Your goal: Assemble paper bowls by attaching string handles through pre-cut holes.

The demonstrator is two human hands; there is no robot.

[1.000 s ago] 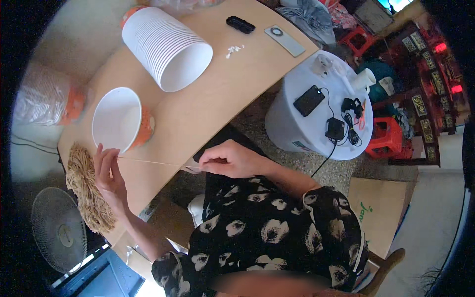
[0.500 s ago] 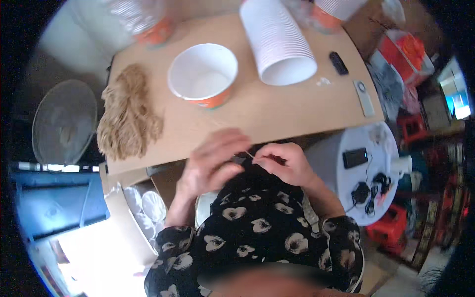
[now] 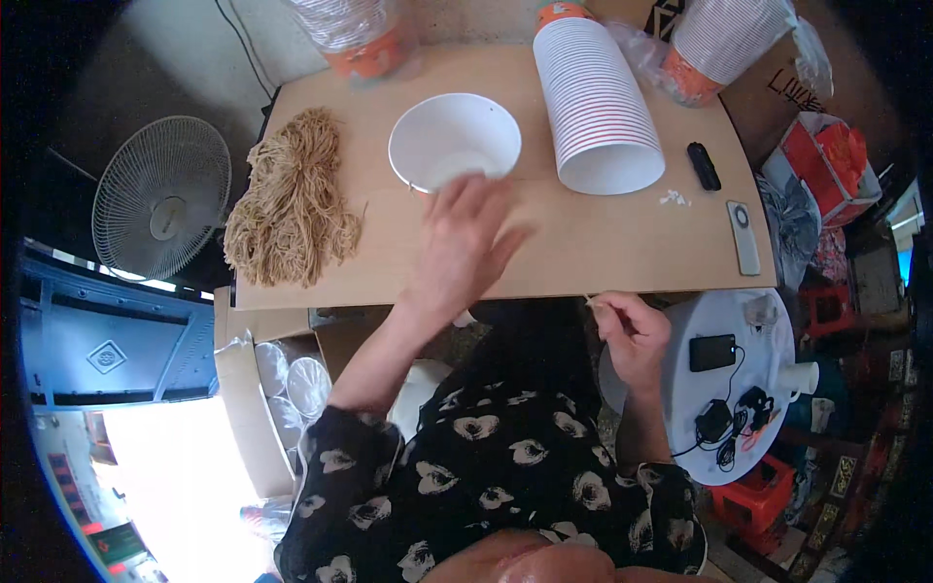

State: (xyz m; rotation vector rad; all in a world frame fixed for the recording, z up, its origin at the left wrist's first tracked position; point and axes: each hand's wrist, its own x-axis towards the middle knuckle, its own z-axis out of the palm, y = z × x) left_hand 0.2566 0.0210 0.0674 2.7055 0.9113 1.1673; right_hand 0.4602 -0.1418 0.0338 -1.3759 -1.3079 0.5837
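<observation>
My left hand (image 3: 465,238) is raised over the table at the near rim of a white paper tub (image 3: 428,131), fingers blurred, thumb apart, nothing visible in it. It hides part of the tub's front. Beyond the table's front edge, my right hand (image 3: 634,335) pinches a thin tan string (image 3: 589,300), of which only a short end shows. To the left on the table lies a loose bundle of tan strings (image 3: 292,209). A long nested stack of white paper tubs (image 3: 598,102) rests on its side, its mouth facing me.
Bagged tub stacks stand at the back left (image 3: 364,44) and back right (image 3: 724,49). A black object (image 3: 704,167), white scraps (image 3: 674,197) and a pale remote (image 3: 743,238) lie on the right. A white round stool (image 3: 680,418) holds a phone and cables; a fan (image 3: 165,199) stands left.
My left hand has moved away from my right, forward to the tub. My right hand has shifted right and keeps its pinch. The whole view has shifted too.
</observation>
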